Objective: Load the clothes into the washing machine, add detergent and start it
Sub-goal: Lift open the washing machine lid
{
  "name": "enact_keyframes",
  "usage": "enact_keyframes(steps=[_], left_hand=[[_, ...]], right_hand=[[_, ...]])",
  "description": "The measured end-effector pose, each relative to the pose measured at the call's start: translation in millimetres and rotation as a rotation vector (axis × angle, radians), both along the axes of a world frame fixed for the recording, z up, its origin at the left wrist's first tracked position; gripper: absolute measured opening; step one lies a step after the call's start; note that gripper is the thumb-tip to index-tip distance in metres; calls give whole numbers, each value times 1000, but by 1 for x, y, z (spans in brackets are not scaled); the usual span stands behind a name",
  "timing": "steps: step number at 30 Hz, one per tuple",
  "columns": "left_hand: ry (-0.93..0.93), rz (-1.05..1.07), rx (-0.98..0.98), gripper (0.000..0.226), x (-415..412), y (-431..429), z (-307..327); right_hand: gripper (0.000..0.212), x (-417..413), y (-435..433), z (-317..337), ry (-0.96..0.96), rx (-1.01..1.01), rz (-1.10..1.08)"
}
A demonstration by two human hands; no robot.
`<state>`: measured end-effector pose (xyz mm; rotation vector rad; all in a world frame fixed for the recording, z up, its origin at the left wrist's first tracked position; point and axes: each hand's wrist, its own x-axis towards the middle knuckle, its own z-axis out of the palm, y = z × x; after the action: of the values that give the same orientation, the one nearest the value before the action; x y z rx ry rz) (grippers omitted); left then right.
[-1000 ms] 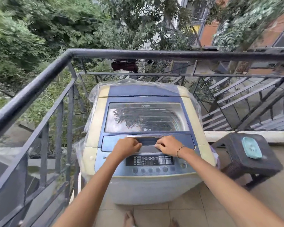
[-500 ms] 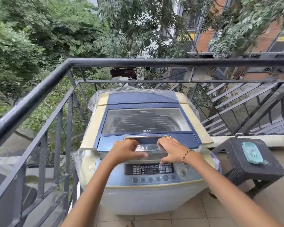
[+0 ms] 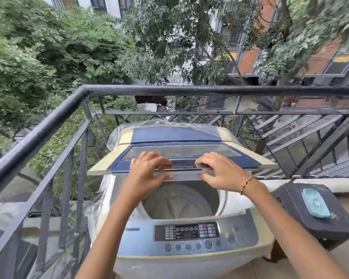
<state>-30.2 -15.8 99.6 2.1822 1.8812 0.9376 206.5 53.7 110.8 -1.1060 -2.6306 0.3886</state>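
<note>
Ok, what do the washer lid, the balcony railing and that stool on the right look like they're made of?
The lid looks like glossy blue plastic framing a pale see-through pane, glass or plastic. The railing seems painted metal: dark, slightly rough coat with a dull sheen. The stool has a dark woven texture, probably moulded plastic or rattan; I cannot tell which.

Daylit tiled balcony, dark metal railing, wicker stool right, trees, brick building beyond.
</note>
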Motion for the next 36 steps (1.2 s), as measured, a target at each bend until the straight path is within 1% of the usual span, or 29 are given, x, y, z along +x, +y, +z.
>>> enact_keyframes(steps=[2,4,7,10,12,14,15,17,20,22,24,27,32,36], left_hand=[[-45,13,48,24,-2,4,3],[-77,32,101,22,-3,8,6],[-88,79,186,22,-3,17,15],[-108,126,253,20,-3,31,26],[-117,137,279,21,-4,41,33],[-120,125,288,26,-6,53,40],[-114,115,302,26,-8,60,43],[-97,95,328,26,-12,72,49],[-80,48,370,14,-24,93,59],[-69,18,388,13,-31,108,66],[-75,8,412,14,-36,125,74],[-130,61,428,17,-39,148,82],[-105,162,525,21,-38,180,88],[-122,180,499,30,-47,203,81]], right_hand=[[13,-2,3,8,53,-2,-27],[18,-3,6,15,102,7,-63],[28,-4,12,24,191,95,-82],[36,-6,19,27,275,305,-124],[38,-7,26,24,321,533,-192],[35,-9,34,19,331,745,-264],[33,-12,39,17,333,815,-300],[28,-16,48,12,352,886,-358],[25,-23,63,12,387,881,-369],[29,-27,74,16,383,856,-359],[34,-31,84,21,366,830,-353],[39,-36,100,28,335,789,-362],[35,-46,136,46,304,706,-379],[33,-56,163,52,310,664,-403]])
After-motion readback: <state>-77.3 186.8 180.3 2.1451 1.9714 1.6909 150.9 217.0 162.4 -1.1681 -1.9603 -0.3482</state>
